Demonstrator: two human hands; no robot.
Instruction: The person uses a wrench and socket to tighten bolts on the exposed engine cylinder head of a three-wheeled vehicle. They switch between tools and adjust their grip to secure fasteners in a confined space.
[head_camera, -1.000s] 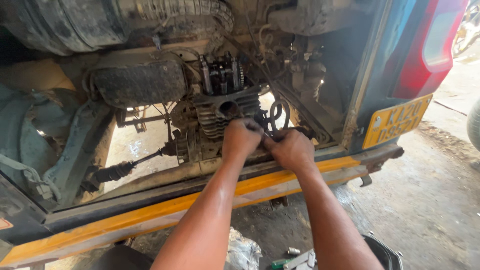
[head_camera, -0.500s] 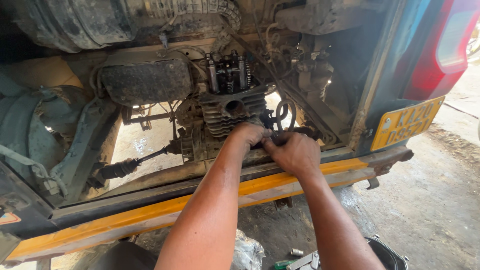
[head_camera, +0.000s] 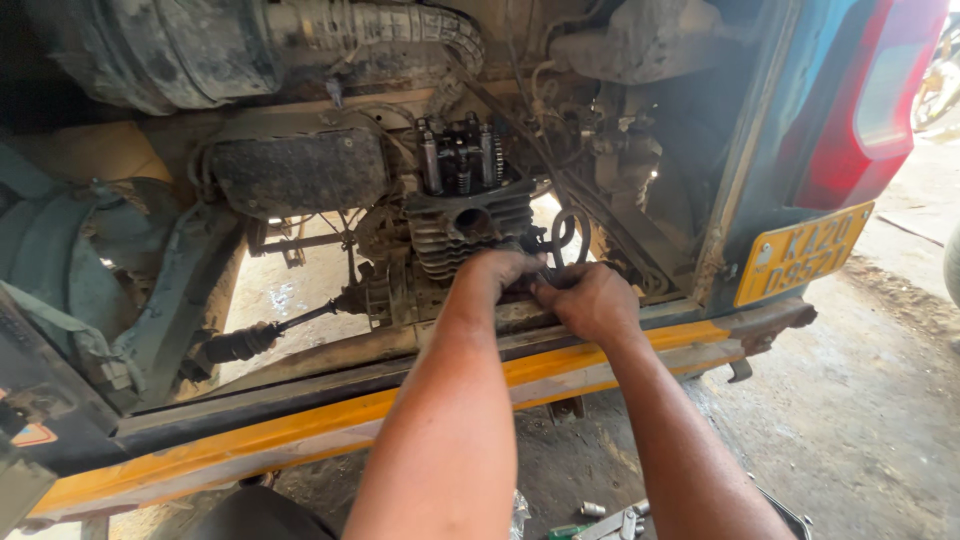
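Both hands meet low at the right front of the finned engine (head_camera: 470, 235), just under its round port. The left hand (head_camera: 497, 275) curls over something small and dark there; whether its grip closes on a part I cannot tell. The right hand (head_camera: 592, 300) comes in from the right, fingers bent, thumb pressing toward the same spot, its hold also hidden. The spot lies straight ahead of both hands, above the yellow bumper bar (head_camera: 300, 435), with the left hand slightly nearer.
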